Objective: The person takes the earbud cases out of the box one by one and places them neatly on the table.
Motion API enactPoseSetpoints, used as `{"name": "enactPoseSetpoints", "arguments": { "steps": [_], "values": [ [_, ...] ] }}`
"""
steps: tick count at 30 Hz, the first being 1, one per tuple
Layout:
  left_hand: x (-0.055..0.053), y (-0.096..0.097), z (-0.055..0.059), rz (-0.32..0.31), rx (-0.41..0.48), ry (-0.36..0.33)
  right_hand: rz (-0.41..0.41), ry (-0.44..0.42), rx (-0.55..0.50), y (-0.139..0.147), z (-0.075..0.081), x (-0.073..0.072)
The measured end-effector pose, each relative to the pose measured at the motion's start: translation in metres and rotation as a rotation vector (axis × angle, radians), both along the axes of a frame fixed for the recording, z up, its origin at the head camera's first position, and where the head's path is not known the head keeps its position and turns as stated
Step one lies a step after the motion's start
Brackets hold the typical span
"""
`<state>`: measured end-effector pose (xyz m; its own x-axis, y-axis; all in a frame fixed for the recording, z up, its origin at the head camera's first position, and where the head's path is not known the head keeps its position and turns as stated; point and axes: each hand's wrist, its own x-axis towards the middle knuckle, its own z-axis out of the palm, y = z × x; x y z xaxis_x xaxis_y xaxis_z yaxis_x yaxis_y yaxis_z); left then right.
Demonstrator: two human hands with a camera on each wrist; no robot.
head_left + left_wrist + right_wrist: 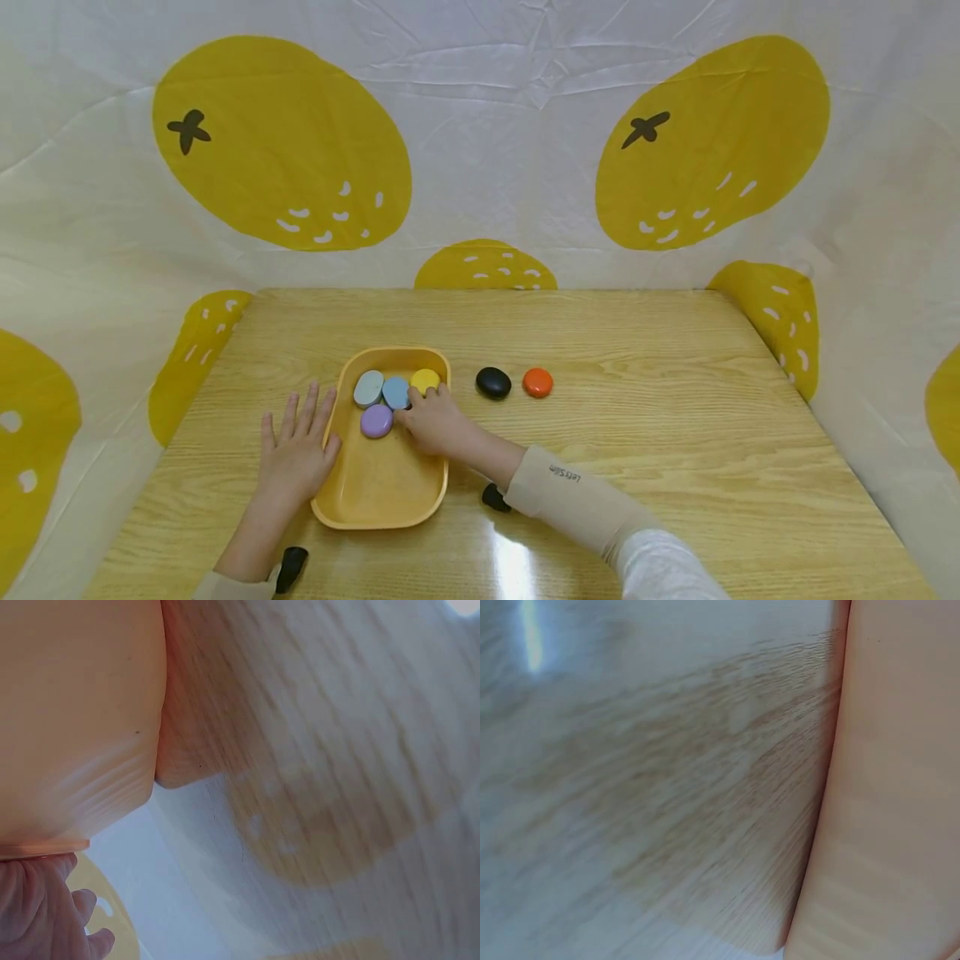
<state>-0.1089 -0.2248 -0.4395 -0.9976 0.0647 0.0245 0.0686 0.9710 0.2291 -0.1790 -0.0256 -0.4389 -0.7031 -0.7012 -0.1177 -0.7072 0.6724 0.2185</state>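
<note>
Four visible stones [377, 421], likely hard, light and slick, best pinched by their edges, lie in a tray [375, 492]; the left hand [296, 462] splays at its rim, the right hand's [435, 423] grip unclear among them.

The table [675, 433] (wood-grained) bears a tray [382, 492], a black pebble [493, 383] — and a red disc [537, 382].

Yellow-patterned white cloth [502, 167] hangs behind a wood-grain table [637, 350].
</note>
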Motion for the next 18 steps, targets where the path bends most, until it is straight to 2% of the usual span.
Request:
{"name": "enactPoseSetpoints", "arguments": {
  "steps": [5,13,15,18],
  "values": [
    [-0.001,0.000,-0.001,-0.002,0.001,0.009,0.019,-0.009,-0.106,0.002,0.000,-0.001],
    [0.000,0.001,0.002,-0.002,0.004,-0.006,0.069,0.017,-0.409,0.017,0.010,-0.007],
    [0.000,0.001,0.002,0.000,-0.002,-0.008,0.061,0.015,-0.464,0.025,0.017,-0.009],
    [0.000,0.000,0.001,0.000,-0.001,-0.005,0.006,-0.003,-0.513,0.041,0.027,-0.015]
  ]
}}
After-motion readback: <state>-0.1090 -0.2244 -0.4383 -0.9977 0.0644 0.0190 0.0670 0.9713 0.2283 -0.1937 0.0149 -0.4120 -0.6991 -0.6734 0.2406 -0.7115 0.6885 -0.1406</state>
